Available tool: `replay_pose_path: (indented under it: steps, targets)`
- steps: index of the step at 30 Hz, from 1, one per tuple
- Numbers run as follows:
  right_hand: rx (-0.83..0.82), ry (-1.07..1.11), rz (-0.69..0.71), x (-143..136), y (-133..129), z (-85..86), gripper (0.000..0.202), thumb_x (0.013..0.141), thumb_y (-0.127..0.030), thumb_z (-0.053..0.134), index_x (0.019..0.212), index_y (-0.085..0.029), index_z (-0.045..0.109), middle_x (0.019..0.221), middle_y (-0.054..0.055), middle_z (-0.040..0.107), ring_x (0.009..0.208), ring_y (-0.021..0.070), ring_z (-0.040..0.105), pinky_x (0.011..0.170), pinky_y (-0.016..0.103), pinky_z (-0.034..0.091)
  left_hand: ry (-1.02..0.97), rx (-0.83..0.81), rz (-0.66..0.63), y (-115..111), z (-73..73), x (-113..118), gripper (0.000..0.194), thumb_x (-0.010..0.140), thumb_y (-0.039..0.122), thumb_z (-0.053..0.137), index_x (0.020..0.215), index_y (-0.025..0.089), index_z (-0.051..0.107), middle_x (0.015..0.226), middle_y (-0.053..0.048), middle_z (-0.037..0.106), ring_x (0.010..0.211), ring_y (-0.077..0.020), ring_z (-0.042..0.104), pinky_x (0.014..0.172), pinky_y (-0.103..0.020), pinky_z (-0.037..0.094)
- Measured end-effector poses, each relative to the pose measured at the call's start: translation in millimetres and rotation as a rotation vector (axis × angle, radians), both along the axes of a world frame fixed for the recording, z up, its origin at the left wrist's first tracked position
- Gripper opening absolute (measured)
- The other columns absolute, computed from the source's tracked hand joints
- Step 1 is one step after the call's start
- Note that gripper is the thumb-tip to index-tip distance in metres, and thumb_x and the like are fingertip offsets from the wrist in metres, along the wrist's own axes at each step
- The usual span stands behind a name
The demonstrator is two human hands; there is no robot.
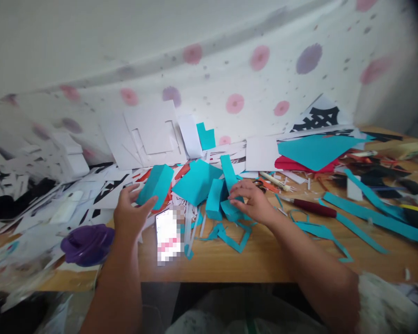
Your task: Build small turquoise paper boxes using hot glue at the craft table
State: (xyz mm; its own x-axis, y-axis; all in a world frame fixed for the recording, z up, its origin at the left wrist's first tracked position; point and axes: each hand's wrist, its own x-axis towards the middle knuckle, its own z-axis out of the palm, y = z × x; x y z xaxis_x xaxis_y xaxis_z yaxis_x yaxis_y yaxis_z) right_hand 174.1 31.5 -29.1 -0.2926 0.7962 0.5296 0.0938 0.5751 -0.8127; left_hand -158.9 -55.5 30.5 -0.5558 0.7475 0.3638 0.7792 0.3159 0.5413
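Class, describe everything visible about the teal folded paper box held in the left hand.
The teal folded paper box is an oblong block of matte, coloured paper with creased edges and flat faces. It is tilted, raised above the wooden table, and gripped at its lower end by the left hand, thumb in front.

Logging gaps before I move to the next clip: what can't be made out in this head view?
- Phone screen: pixelated, content unreadable.
- Pile at the table's far left, past the purple bowl: motion blur, items indistinct.
- Folded teal paper under the right hand: the hand covers it, so the grip is unclear.
- Top right corner: dark lens edge.
- Left hand holds a teal paper block; palm side hidden.
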Motion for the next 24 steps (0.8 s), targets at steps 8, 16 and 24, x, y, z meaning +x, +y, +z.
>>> replay_pose_path:
  steps: [8, 16, 24]
  targets:
    - [-0.384, 0.256, 0.253, 20.2, -49.9, 21.2, 0.107, 0.063, -0.053, 0.084, 0.153, -0.033, 0.03, 0.137, 0.01, 0.06, 0.114, 0.031, 0.065, 0.09, 0.046, 0.056, -0.545, 0.217, -0.771, -25.4, -42.9, 149.9, 0.053, 0.077, 0.037, 0.075, 0.124, 0.028, 0.053, 0.137, -0.009, 0.055, 0.128, -0.0294, 0.053, 0.1, -0.038, 0.05]
    - [-0.289, 0.119, -0.325, 72.9, -12.9, 19.9, 0.099, 0.05, -0.035, 0.092, 0.139, -0.028, 0.051, 0.129, 0.011, 0.064, 0.109, 0.0353, 0.064, 0.079, 0.047, 0.058, 0.205, 0.168, -0.805, 9.6, -53.0, 140.0, 0.025, 0.079, 0.021, 0.073, 0.102, 0.028, 0.074, 0.13, -0.01, 0.061, 0.126, -0.0367, 0.047, 0.106, -0.056, 0.033]
    - [-0.346, -0.139, -0.188, 72.4, 15.9, -6.0, 0.09, 0.055, -0.025, 0.086, 0.138, -0.022, 0.051, 0.113, 0.01, 0.071, 0.102, 0.0293, 0.066, 0.078, 0.04, 0.058, 0.391, 0.135, -0.832, 22.6, -65.4, 145.4, 0.011, 0.08, 0.017, 0.073, 0.082, 0.028, 0.074, 0.107, -0.005, 0.072, 0.114, -0.0335, 0.056, 0.105, -0.064, 0.022]
